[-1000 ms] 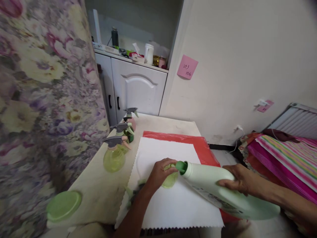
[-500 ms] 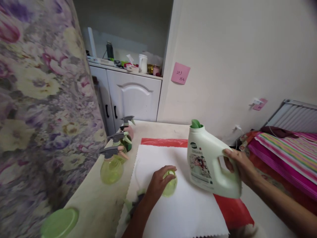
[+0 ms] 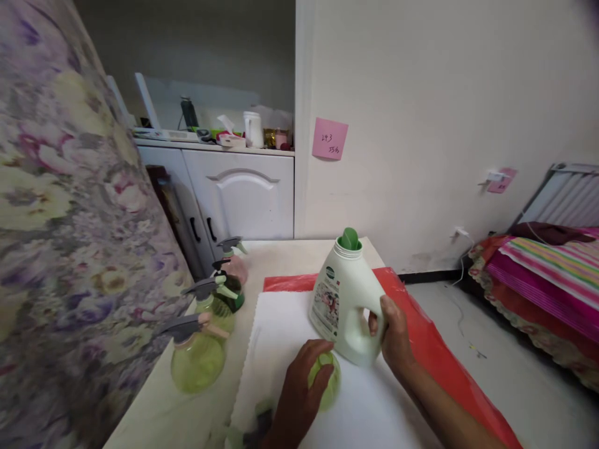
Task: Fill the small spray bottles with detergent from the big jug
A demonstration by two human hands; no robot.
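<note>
My right hand grips the handle of a pale green detergent jug, which stands upright on a white sheet with its green spout uncapped. My left hand is wrapped round a small yellow-green bottle body resting on the same sheet, just in front of the jug. A loose spray head lies on the sheet near my left forearm, partly hidden.
Three spray bottles stand in a row on the beige table at the left. A red sheet lies under the white one. A floral curtain hangs close at left; white cabinet behind, striped bedding at right.
The jug went from tilted over the small bottle to upright, then was set down on the white sheet closer to my left hand. The view shifted, and the green lid left the frame.
</note>
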